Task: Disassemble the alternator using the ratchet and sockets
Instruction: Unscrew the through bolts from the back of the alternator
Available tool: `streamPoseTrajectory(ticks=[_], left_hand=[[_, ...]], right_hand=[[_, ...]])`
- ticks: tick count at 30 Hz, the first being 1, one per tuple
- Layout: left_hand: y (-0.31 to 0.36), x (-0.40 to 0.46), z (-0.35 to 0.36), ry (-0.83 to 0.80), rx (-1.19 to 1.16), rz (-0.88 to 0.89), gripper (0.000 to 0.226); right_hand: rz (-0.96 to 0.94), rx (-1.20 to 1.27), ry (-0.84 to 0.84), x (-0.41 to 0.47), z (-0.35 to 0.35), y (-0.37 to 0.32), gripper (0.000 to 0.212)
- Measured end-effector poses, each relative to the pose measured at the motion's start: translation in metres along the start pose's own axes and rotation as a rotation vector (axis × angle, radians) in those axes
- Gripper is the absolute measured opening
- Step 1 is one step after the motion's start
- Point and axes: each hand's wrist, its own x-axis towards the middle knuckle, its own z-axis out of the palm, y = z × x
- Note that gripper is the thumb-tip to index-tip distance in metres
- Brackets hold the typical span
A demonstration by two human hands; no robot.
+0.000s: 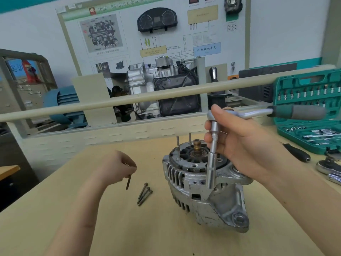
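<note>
Head cam view: the alternator sits on the wooden benchtop, pulley side down, with its brass-tipped shaft poking up; the right hand is wrapped around the extension bar just under the ratchet head, fingers curled round it; the ratchet's grey handle sticks out to the right of that grip, and the socket end below the fingers reaches down against the alternator housing; can't tell if it's actually seated on a bolt head there.

Left of that grip, well apart from the alternator, the left hand pinches one long bolt between fingertips, the bolt hanging point-down just above the benchtop; slightly right of and below that pinch, three more long bolts lie together in a little bundle on the wood.

Two thin studs stand up from the back of the alternator, left of the gripped bar; off to the right of the ratchet handle there's an open green socket case, plus a second ratchet lying near the table edge.
</note>
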Motion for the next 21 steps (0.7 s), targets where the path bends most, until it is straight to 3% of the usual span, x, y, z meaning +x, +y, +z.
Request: streamPoseTrajectory(ticks=[6, 21], left_hand=[[-0.033, 0.021, 0.03, -0.085, -0.054, -0.091, 0.01], [-0.055, 0.026, 0.07, 0.027, 0.049, -0.067, 0.019]], right_hand=[[0.024, 0.039, 0.009, 0.002, 0.0, 0.001, 0.025], [0.039, 0.033, 0.008, 0.002, 0.0, 0.0, 0.022]])
